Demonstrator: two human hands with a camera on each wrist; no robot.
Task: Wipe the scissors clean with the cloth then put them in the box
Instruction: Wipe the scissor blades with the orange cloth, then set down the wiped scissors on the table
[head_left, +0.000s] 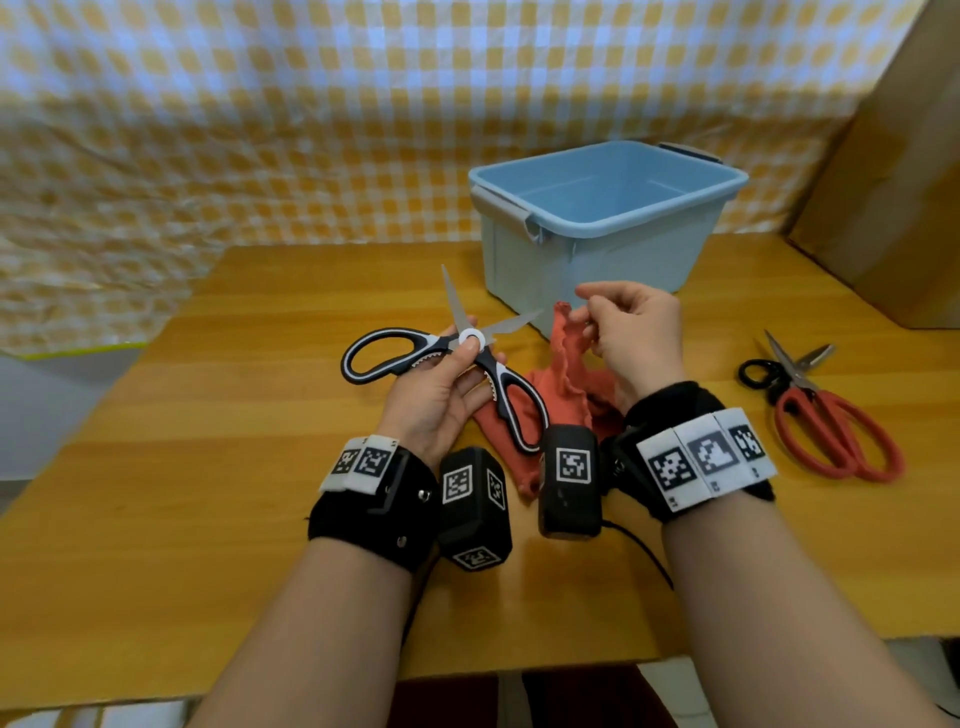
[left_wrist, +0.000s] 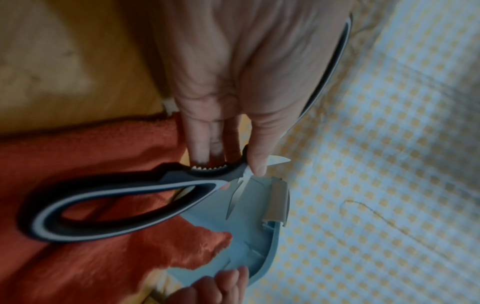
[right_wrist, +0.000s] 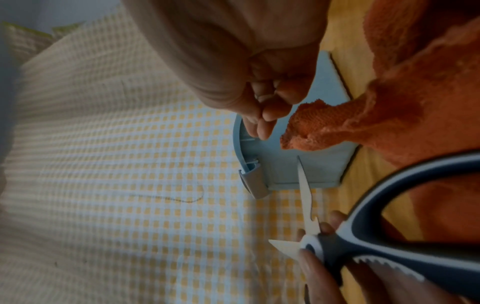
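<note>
Above wooden table (head_left: 208, 467), left hand (head_left: 436, 400) pinches black-and-white scissors (head_left: 452, 358) at pivot, blades spread — right hand (head_left: 634, 332) grips orange cloth (head_left: 566, 364) beside them; blue box (head_left: 602, 218) just behind, red scissors (head_left: 831, 415) lying right.

Just beyond the right hand's fingers (head_left: 597, 312) the blue box (head_left: 587, 260) stands with its mouth open upward, its near wall blocking any level pass forward. Between the two sets of fingers the spread blades of the black-and-white scissors (head_left: 467, 338) point up and toward the box, beside the orange cloth (head_left: 566, 358). Well to the right of the fingers lie the red scissors (head_left: 831, 421) and a cardboard box (head_left: 893, 171); left of them the tabletop (head_left: 208, 415) is bare wood.
</note>
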